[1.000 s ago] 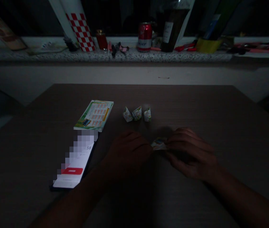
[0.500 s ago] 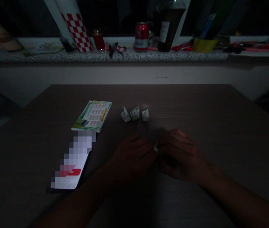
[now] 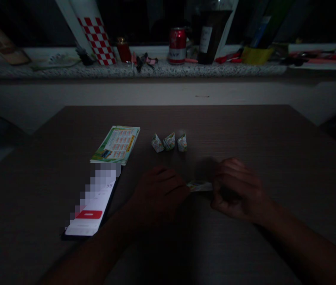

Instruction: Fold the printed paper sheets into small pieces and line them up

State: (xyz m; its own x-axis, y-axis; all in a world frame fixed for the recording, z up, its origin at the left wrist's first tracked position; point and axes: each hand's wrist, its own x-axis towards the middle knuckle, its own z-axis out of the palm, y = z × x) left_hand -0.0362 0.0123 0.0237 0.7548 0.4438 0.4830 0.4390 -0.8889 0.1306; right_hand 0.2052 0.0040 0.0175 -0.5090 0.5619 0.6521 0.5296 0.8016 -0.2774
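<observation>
Pinching a paper strip (image 3: 200, 186) (thin, printed), hands (image 3: 160, 192) (image 3: 239, 190) curled closed, faceted folded papers (image 3: 169, 141) beyond.

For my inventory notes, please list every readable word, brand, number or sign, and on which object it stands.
"59": on the black rectangular phone; pixelation hides what precedes.
"ier", probably: on the red and silver metal can; beginning blurred.
Too small or blurred: green-white calendar cards, tall dark container (white label), three folded paper pieces, pale paper strip, the phone's red button.
</observation>
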